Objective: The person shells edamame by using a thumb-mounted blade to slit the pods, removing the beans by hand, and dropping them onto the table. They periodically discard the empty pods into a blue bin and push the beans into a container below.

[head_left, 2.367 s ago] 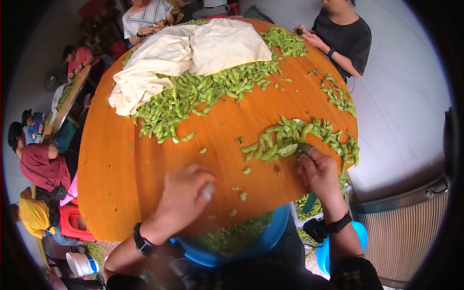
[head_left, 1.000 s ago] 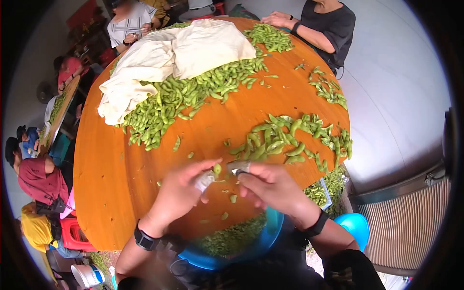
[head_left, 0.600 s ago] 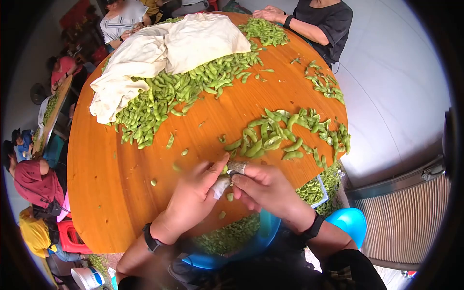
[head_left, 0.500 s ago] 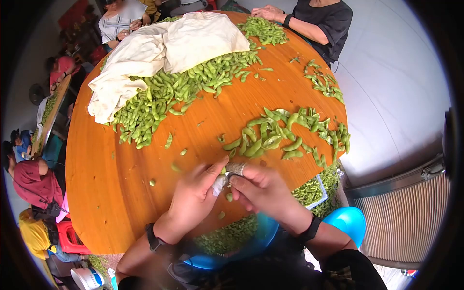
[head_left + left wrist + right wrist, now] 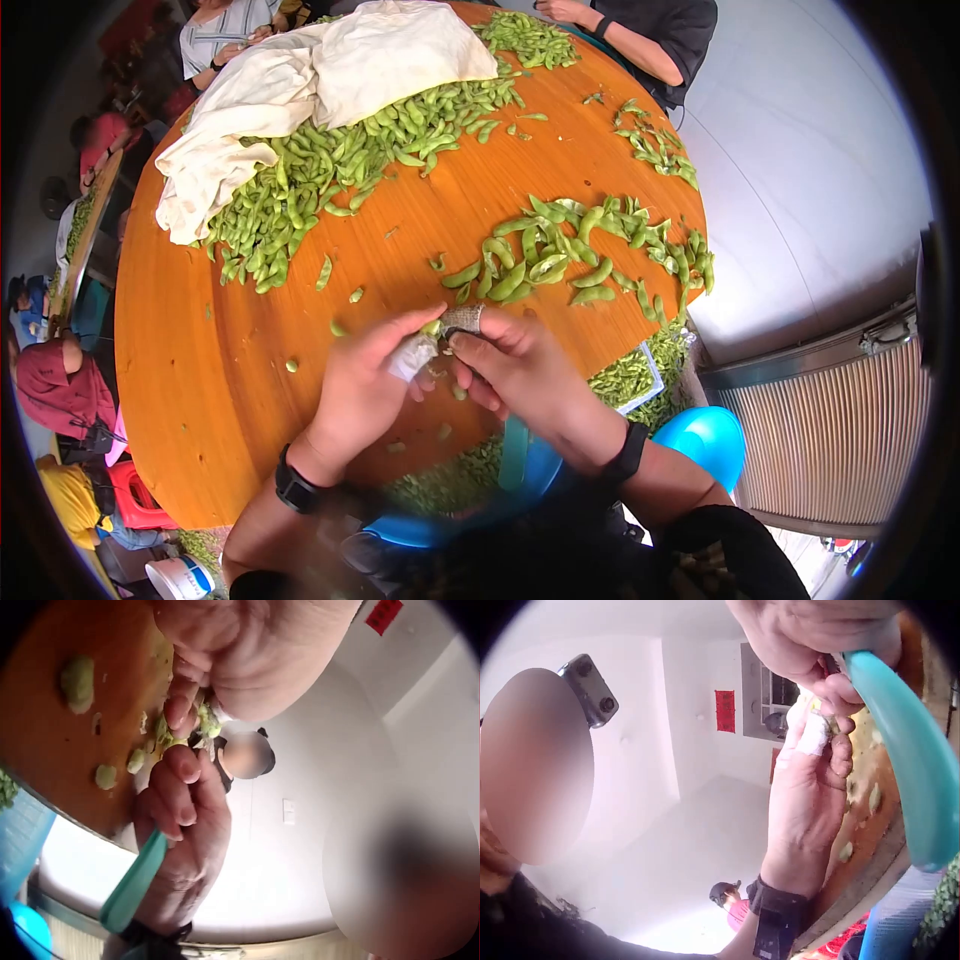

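In the head view, my left hand [image 5: 350, 385] and right hand [image 5: 530, 380] meet over the table's near edge. My left fingers and white-wrapped thumb [image 5: 411, 356] pinch a green soybean pod [image 5: 433, 328], mostly covered by the fingers. The right hand, its index finger in a grey wrap [image 5: 462, 318], grips a tool with a curved teal handle [image 5: 900, 742], whose short metal end reaches the pod. That handle sticks out below the right palm in the left wrist view. Beyond the hands lies a loose heap of soybean pods [image 5: 545, 255].
A larger pod pile [image 5: 300, 195] lies under a cream cloth [image 5: 400, 60] on the wooden table [image 5: 230, 360]. A blue basin [image 5: 400, 532] of green pieces sits below the edge. Loose beans dot the wood. A crate of pods [image 5: 640, 375] stands lower right; other people sit around.
My right hand has left the pod heap on the right and joined the left hand. Both now work together on a pod at the near edge. The head view has shifted slightly.
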A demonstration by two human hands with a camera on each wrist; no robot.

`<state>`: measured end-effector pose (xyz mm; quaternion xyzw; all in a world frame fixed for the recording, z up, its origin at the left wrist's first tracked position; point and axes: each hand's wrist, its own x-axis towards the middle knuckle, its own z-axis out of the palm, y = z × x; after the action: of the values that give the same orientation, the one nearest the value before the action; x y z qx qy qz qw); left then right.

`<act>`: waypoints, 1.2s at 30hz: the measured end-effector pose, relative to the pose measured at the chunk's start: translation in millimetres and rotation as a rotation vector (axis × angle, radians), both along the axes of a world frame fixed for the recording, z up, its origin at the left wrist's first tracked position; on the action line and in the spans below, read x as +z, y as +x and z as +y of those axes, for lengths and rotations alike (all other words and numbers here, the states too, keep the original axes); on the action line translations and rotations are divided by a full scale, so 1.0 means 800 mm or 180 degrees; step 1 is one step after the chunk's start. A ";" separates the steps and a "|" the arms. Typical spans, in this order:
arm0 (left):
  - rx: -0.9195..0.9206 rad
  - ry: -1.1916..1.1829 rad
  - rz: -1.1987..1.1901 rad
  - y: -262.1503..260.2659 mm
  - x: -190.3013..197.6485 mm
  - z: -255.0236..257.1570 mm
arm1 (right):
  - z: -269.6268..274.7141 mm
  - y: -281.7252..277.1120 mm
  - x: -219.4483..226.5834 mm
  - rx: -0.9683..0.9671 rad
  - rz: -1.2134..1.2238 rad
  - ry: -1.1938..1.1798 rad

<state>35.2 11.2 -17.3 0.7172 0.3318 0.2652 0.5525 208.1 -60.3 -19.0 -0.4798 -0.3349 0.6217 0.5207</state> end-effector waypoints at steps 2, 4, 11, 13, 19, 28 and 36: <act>0.0017 -0.0296 -0.0126 0.001 0.007 0.002 | 0.002 0.005 0.001 0.0034 0.0092 -0.0035; 0.0031 -0.0981 -0.0403 0.003 0.013 0.007 | 0.004 0.009 0.008 0.0163 0.0199 -0.0182; 0.0015 -0.1947 -0.0755 -0.008 0.010 0.010 | -0.004 -0.014 0.003 -0.0283 -0.1495 0.1315; 0.0000 -0.1823 -0.0791 -0.009 0.003 0.012 | -0.007 -0.019 0.003 -0.0264 -0.1690 0.1360; 0.0096 -0.1861 -0.1043 -0.010 -0.010 0.013 | -0.008 -0.027 0.007 -0.0162 -0.1516 0.0750; -0.0111 -0.1787 -0.0968 -0.012 0.000 0.017 | 0.001 -0.024 0.005 -0.0235 -0.1223 0.0513; -0.0383 -0.1307 -0.0695 -0.014 0.005 0.015 | -0.004 -0.016 0.018 -0.0273 -0.0694 0.0317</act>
<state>24.2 22.9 -12.9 0.5754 0.2737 0.2349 0.7341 195.3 -63.5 -4.8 -0.5320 -0.3992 0.5256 0.5304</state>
